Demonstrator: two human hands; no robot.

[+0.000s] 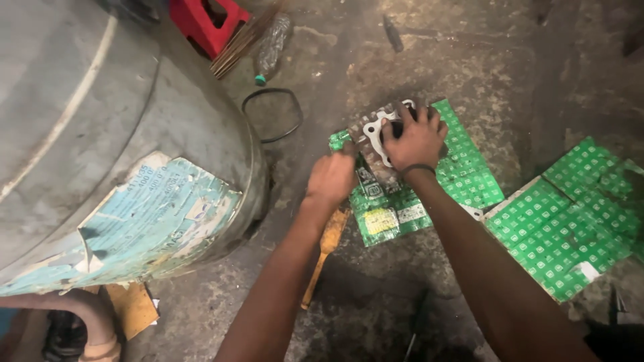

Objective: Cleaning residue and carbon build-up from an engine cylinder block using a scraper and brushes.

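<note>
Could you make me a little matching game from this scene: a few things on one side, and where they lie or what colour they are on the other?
Things:
1. metal part with white gasket
2. wooden handle
3. black ring
4. red crate

Descriptions:
A. at the top edge, beside the big grey drum
B. lying loose on the bare floor, near a plastic bottle
C. under the right hand, on green printed cardboard
D. sticking out below the left hand

Pairs: 1-C, 2-D, 3-B, 4-A
</note>
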